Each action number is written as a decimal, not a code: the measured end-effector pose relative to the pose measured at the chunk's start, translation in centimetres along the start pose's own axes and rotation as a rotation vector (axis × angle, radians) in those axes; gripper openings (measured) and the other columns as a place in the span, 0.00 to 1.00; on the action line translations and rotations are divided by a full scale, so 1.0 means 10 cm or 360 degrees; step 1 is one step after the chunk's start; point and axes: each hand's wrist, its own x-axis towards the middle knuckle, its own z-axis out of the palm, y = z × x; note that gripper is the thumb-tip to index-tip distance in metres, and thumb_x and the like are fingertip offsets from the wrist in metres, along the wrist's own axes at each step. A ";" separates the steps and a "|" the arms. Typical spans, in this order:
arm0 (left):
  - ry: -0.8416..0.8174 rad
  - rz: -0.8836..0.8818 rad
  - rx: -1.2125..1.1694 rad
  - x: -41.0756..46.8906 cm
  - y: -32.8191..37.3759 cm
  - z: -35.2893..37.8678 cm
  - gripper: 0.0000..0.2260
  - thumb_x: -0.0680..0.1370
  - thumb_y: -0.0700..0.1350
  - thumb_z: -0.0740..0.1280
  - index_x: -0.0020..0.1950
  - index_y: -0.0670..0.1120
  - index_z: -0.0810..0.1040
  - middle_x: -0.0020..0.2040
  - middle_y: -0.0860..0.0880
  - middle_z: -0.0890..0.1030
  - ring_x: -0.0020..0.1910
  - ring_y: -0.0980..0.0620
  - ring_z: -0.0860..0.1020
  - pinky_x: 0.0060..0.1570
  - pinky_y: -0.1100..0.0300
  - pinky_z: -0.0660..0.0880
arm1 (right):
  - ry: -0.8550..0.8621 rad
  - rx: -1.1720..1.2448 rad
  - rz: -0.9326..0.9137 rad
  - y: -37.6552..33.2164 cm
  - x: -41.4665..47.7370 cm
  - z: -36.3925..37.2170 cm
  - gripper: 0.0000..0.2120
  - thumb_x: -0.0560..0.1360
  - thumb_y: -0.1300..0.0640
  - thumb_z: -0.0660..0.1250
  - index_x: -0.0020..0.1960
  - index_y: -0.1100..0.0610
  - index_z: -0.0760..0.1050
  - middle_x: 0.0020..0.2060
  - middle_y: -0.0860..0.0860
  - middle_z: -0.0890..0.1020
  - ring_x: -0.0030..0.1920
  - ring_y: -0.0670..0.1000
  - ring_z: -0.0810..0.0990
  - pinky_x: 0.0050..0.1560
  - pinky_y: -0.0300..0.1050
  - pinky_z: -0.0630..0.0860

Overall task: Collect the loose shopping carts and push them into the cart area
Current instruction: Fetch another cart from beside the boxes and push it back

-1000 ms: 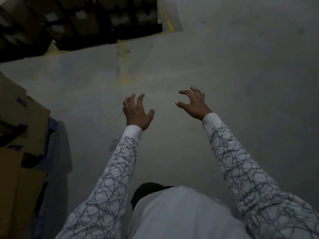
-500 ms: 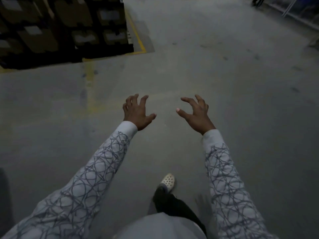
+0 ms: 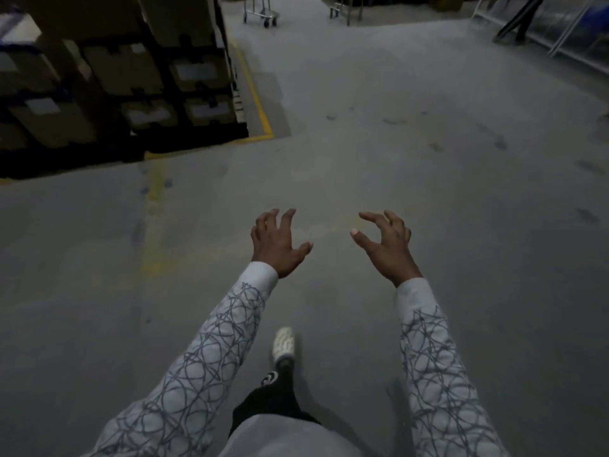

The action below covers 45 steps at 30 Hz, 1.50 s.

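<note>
Head view: the wheeled base of a shopping cart (image 3: 261,13) is seen far ahead of the left hand (image 3: 278,247), cut off by the top edge of the frame. A second cart (image 3: 342,9), only its lower frame in view, is seen to the right of the first, far ahead of the gap between the left hand and the right hand (image 3: 389,249). Neither cart is touched. Both hands are held out over the concrete floor (image 3: 428,159), side by side and apart, with fingers spread and loosely curled and nothing gripped in either. Patterned white sleeves (image 3: 211,357) are worn on both arms. A white shoe (image 3: 284,344) is seen below and between the hands. Stacked cardboard boxes (image 3: 125,70) are ranged ahead and to the left of the left hand, edged by a yellow floor line (image 3: 253,90)
</note>
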 end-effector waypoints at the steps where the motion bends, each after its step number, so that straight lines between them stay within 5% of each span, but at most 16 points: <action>1: -0.0016 0.0001 -0.0024 0.24 0.04 0.10 0.36 0.76 0.61 0.69 0.79 0.52 0.60 0.78 0.43 0.59 0.77 0.42 0.51 0.74 0.45 0.52 | 0.0001 0.0006 0.0020 0.09 0.22 0.02 0.20 0.77 0.43 0.70 0.68 0.43 0.75 0.76 0.59 0.60 0.78 0.56 0.51 0.72 0.49 0.53; 23: -0.0264 0.0191 -0.0150 6.09 1.53 1.18 0.37 0.75 0.62 0.69 0.80 0.54 0.59 0.78 0.45 0.59 0.77 0.45 0.52 0.75 0.47 0.53 | 0.0099 0.0084 0.0236 1.11 6.08 -0.73 0.18 0.78 0.46 0.70 0.67 0.44 0.75 0.75 0.57 0.64 0.78 0.55 0.53 0.69 0.44 0.52; 35: -0.0116 0.0060 -0.0305 9.55 2.87 2.01 0.36 0.75 0.59 0.72 0.79 0.52 0.61 0.77 0.44 0.63 0.76 0.46 0.55 0.73 0.48 0.55 | -0.0026 -0.0153 -0.0025 1.77 9.92 -1.70 0.22 0.78 0.45 0.69 0.70 0.46 0.73 0.76 0.57 0.62 0.76 0.57 0.54 0.73 0.51 0.58; 42: -0.0039 -0.0169 -0.0476 11.05 2.92 2.15 0.37 0.72 0.64 0.66 0.79 0.52 0.63 0.75 0.47 0.67 0.74 0.45 0.63 0.71 0.47 0.60 | -0.0148 -0.0256 -0.0258 1.97 11.63 -1.69 0.20 0.77 0.46 0.70 0.68 0.47 0.75 0.73 0.57 0.68 0.74 0.58 0.61 0.69 0.54 0.63; 45: -0.0057 -0.0260 -0.0598 11.76 2.78 2.46 0.37 0.71 0.67 0.66 0.77 0.55 0.65 0.73 0.48 0.70 0.72 0.46 0.67 0.72 0.42 0.64 | -0.0188 -0.0188 -0.0302 2.22 12.33 -1.48 0.19 0.77 0.48 0.71 0.67 0.47 0.76 0.71 0.54 0.70 0.73 0.57 0.63 0.67 0.45 0.61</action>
